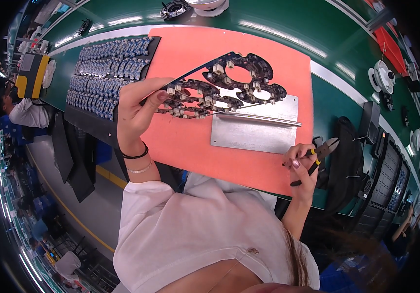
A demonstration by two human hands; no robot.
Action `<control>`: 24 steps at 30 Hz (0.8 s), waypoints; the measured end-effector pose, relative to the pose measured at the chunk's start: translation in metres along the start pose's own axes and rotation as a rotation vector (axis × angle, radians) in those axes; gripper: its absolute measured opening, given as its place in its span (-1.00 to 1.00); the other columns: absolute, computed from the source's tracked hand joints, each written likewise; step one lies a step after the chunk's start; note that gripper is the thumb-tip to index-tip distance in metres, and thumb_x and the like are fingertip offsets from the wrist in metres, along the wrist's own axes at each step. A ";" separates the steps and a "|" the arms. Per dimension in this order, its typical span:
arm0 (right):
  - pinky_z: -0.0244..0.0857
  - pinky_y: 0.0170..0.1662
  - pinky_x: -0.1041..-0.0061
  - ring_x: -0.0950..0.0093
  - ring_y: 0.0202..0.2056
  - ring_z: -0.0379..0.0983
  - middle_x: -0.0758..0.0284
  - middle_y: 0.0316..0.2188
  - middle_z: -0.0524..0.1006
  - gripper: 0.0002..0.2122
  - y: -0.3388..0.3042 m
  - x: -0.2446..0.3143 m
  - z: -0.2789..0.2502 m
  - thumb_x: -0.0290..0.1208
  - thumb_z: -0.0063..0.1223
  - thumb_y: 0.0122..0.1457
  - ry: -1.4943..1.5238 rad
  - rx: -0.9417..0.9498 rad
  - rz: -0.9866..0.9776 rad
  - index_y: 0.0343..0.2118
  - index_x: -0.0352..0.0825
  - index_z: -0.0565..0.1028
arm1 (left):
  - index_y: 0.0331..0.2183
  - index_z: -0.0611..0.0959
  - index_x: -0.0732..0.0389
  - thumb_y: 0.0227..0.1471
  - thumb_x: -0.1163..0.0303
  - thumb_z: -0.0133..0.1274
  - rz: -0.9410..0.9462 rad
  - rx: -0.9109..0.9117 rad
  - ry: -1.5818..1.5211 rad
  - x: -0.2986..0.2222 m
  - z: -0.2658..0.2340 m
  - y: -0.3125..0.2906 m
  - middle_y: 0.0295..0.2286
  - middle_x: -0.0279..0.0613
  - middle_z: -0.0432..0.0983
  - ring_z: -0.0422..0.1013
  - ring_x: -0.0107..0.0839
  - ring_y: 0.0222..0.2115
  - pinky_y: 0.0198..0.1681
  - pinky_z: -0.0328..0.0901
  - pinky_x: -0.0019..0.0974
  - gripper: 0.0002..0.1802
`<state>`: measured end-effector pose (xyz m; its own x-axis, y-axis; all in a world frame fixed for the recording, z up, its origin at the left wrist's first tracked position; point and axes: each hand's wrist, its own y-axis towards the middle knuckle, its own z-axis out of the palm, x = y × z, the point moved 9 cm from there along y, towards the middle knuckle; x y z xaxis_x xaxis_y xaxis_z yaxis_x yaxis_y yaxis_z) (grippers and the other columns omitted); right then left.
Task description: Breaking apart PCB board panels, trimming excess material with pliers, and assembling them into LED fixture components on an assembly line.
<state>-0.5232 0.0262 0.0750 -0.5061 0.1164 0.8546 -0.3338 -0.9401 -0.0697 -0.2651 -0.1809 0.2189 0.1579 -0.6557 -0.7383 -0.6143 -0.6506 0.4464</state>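
My left hand (139, 107) pinches the left edge of a dark circuit board panel (190, 90) between thumb and fingers. The panel carries several ring-shaped boards with pale connectors and is held up, tilted, over the orange-pink mat (185, 151). In my right hand (301, 166) is a pair of cutting pliers (323, 149) with black and yellow handles, jaws pointing up and right. Beneath the panel lies a silver metal plate (249, 134) with a raised metal bar (263, 119) across it, partly hidden by the panel.
To the left, a black tray (105, 128) holds rows of small blue boards (107, 73). A black bag-like item (344, 161) and black trays (383, 180) lie at right. White round devices (381, 78) stand on the green bench. A person (26, 113) sits at far left beside a yellow bin (30, 75).
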 end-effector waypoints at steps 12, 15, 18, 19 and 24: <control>0.17 -0.29 0.55 0.55 -0.39 0.26 0.30 -0.42 0.33 -0.73 -0.001 0.001 -0.001 -0.57 0.09 0.06 0.034 0.002 -0.028 -0.24 -0.30 0.26 | -0.29 0.67 0.36 -0.09 0.61 0.10 0.283 0.389 0.149 -0.060 0.066 0.042 -0.50 -0.07 0.60 0.55 -0.28 -0.52 -0.46 0.38 -0.36 -0.78; 0.19 -0.27 0.54 0.54 -0.37 0.28 0.29 -0.41 0.34 -0.73 -0.003 0.004 0.002 -0.58 0.10 0.06 0.041 0.003 -0.051 -0.23 -0.31 0.26 | -0.28 0.68 0.33 -0.10 0.66 0.09 0.330 0.429 0.178 -0.078 0.092 0.053 -0.51 -0.10 0.59 0.54 -0.25 -0.54 -0.46 0.39 -0.33 -0.75; 0.20 -0.26 0.53 0.51 -0.35 0.31 0.29 -0.42 0.35 -0.74 -0.006 0.006 0.004 -0.57 0.10 0.08 0.044 0.043 -0.067 -0.24 -0.31 0.26 | -0.26 0.67 0.31 -0.06 0.63 0.11 0.322 0.407 0.165 -0.075 0.104 0.062 -0.54 -0.11 0.58 0.53 -0.27 -0.55 -0.47 0.38 -0.34 -0.77; 0.20 -0.26 0.53 0.51 -0.35 0.31 0.29 -0.42 0.35 -0.74 -0.007 0.007 0.002 -0.57 0.10 0.08 0.044 0.038 -0.070 -0.24 -0.31 0.26 | -0.25 0.67 0.31 -0.04 0.62 0.11 0.295 0.396 0.155 -0.070 0.105 0.066 -0.54 -0.10 0.58 0.53 -0.29 -0.56 -0.48 0.38 -0.34 -0.77; 0.20 -0.28 0.54 0.53 -0.37 0.30 0.30 -0.43 0.34 -0.76 -0.013 0.012 -0.010 -0.57 0.09 0.08 -0.001 -0.021 -0.084 -0.25 -0.31 0.26 | -0.22 0.64 0.33 0.13 0.47 0.04 0.191 0.447 0.205 -0.043 0.107 0.088 -0.60 -0.20 0.50 0.37 -0.49 -0.63 -0.54 0.25 -0.48 -0.80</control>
<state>-0.5330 0.0431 0.0805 -0.4747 0.1937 0.8586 -0.3911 -0.9203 -0.0087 -0.4091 -0.1694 0.2356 0.1317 -0.8374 -0.5305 -0.9098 -0.3145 0.2707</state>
